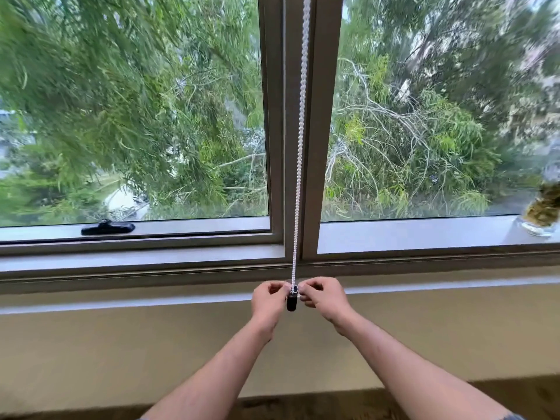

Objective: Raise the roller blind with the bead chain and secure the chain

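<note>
A white bead chain (pixel 300 153) hangs taut down the window's centre post from the top of the view to a small black chain holder (pixel 291 302) on the wall just under the sill. My left hand (pixel 269 301) pinches the chain's bottom at the holder from the left. My right hand (pixel 322 297) pinches it from the right. Both hands touch the chain where it enters the holder. The roller blind itself is out of view; both panes show bare glass with trees outside.
A grey sill (pixel 151 262) runs across under the window. A black window latch (pixel 107 228) lies on the left frame. A glass vase with dried plants (pixel 542 210) stands on the sill at the far right. Beige wall below, dark floor at the bottom.
</note>
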The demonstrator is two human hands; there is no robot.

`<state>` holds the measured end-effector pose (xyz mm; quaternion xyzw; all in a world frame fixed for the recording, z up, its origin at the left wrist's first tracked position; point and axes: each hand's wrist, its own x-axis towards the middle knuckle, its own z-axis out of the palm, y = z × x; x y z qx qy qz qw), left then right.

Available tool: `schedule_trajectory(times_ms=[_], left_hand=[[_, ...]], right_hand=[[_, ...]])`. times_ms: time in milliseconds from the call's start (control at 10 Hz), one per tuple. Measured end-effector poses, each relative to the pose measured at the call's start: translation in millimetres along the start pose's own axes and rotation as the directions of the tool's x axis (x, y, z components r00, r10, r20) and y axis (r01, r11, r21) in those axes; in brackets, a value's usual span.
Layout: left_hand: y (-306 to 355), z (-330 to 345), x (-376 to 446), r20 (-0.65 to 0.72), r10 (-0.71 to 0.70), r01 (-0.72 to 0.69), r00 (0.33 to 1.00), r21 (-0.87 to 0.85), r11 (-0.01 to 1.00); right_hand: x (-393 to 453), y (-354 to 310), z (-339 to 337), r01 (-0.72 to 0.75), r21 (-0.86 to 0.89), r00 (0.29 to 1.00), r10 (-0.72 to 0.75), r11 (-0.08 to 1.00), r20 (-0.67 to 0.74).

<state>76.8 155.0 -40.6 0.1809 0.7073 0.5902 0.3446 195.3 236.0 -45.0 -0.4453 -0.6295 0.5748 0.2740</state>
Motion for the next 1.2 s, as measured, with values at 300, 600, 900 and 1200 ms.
schedule_trajectory(times_ms=[300, 600, 900, 1200], left_hand=[[-2.5, -11.3, -1.2, 0.026, -0.007, 0.006, 1.000, 0.031, 1.000], [-2.7, -21.7, -4.2, 0.103, 0.029, -0.040, 0.994, 0.109, 0.993], [-2.6, -51.6, 14.7, 0.254, 0.277, -0.375, 0.927, 0.588, 0.716], [9.6, -66.0, 14.9, 0.381, 0.400, -0.494, 0.833, 0.838, 0.231]], right_hand=[[-6.4, -3.2, 5.5, -0.006, 0.015, 1.000, 0.006, 1.000, -0.002], [-12.3, 2.2, 15.4, -0.026, 0.022, 0.998, 0.027, 0.999, -0.053], [-16.9, 0.2, 13.6, 0.096, -0.517, 0.975, -0.186, 0.851, -0.124], [-18.8, -8.9, -13.0, 0.224, -0.857, 0.957, -0.269, 0.465, 0.105]])
